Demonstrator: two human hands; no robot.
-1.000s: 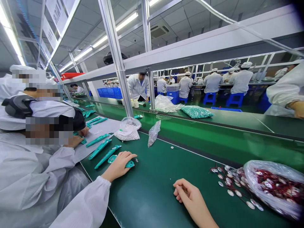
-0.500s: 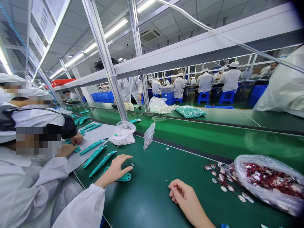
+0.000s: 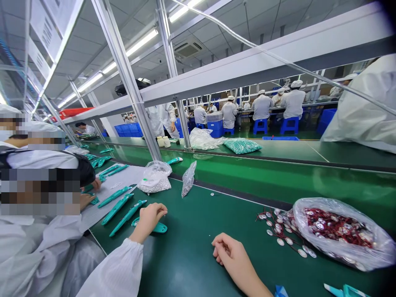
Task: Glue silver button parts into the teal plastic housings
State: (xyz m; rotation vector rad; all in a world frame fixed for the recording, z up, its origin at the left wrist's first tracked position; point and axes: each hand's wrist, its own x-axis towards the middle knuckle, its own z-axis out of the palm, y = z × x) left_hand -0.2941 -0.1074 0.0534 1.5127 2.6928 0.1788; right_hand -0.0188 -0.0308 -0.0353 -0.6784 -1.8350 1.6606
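My left hand [image 3: 151, 218] is closed in a pinch just above a teal plastic shell [image 3: 160, 227] that lies on the dark green table [image 3: 185, 255]. A tiny bit shows at the fingertips, too small to name. My right hand [image 3: 228, 255] rests on the table with its fingers curled in; whether anything is inside them is hidden. To its right, round silver discs with red wires [image 3: 280, 231] spill from an open clear plastic bag [image 3: 343, 206]. Several long teal shells [image 3: 127, 218] lie left of my left hand.
A bag of small white parts [image 3: 156, 183] and a small clear bag [image 3: 188, 179] stand by the green belt [image 3: 232, 177]. A co-worker [image 3: 40, 247] sits close on the left. A teal piece [image 3: 346, 291] and a blue piece [image 3: 280, 291] lie at the near edge.
My left hand has gone from spread fingers to a pinch, and the small shiny bit beside it has left its spot on the table. My right hand keeps its curled pose. The view has shifted slightly.
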